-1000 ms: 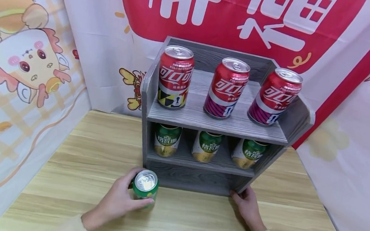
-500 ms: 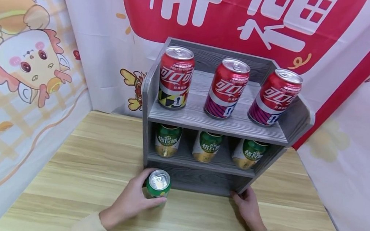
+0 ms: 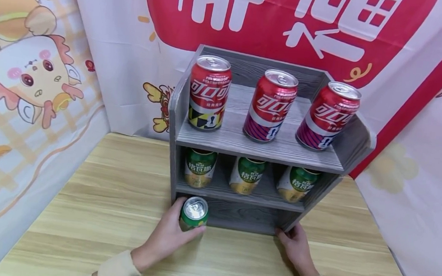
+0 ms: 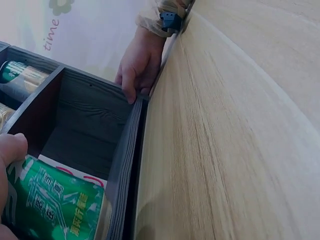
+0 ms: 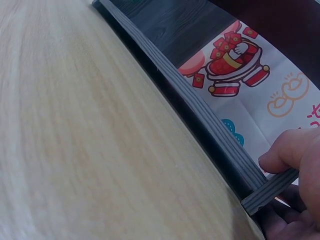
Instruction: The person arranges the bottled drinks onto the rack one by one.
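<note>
My left hand (image 3: pixel 167 236) grips a green soda can (image 4: pixel 55 202) with a silver lid, thumb on the near side. The can stands upright at the left mouth of the bottom compartment of a grey wood-grain shelf (image 3: pixel 229 134). In the left wrist view the can is close to the compartment's floor board; whether it touches cannot be told. My right hand (image 3: pixel 298 252) pinches the shelf's lower right side panel (image 5: pixel 272 190), the thumb inside and the other fingers outside.
Three red cola cans, among them the middle one (image 3: pixel 271 107), stand on the top shelf. Three green-and-gold cans, one at left (image 3: pixel 199 169), fill the middle tier. A light wooden table (image 3: pixel 122 182) lies beneath, with printed cloth (image 3: pixel 133 60) behind.
My left hand has carried the green can rightward, then slightly farther back toward the bottom compartment. The right hand stays on the side panel, and the shelf has not moved.
</note>
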